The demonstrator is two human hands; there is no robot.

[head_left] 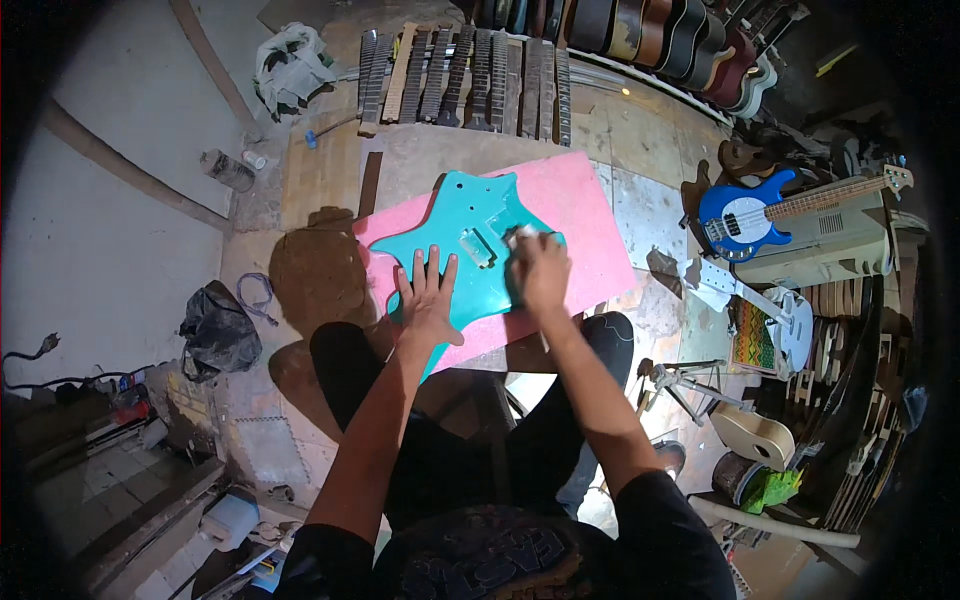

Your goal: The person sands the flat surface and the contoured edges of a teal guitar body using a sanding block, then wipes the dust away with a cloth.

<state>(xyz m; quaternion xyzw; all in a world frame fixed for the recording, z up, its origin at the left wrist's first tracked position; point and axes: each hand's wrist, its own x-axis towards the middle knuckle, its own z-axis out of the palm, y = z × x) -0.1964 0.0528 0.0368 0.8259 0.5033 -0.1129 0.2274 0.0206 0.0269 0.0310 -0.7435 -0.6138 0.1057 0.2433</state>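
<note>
A teal electric guitar body (455, 215), with cut-out cavities and small holes in its face, lies on a pink foam sheet (600, 250) in front of me. My left hand (428, 300) rests on its lower left part, palm down with the fingers spread. On the right side of the body, beside the rectangular cavity, my right hand (542, 272) presses down, its fingers closed round a small whitish wad (520, 236). Whether that wad is cloth or paper cannot be made out, as the fingers cover most of it and the hand is slightly blurred.
Several guitar necks (455, 85) lie in a row at the far edge. To the right are a blue bass guitar (742, 215), a pale blue guitar (790, 325) and a metal stand (680, 385). A black plastic bag (220, 330) sits on the left. Guitar bodies (650, 35) line the back.
</note>
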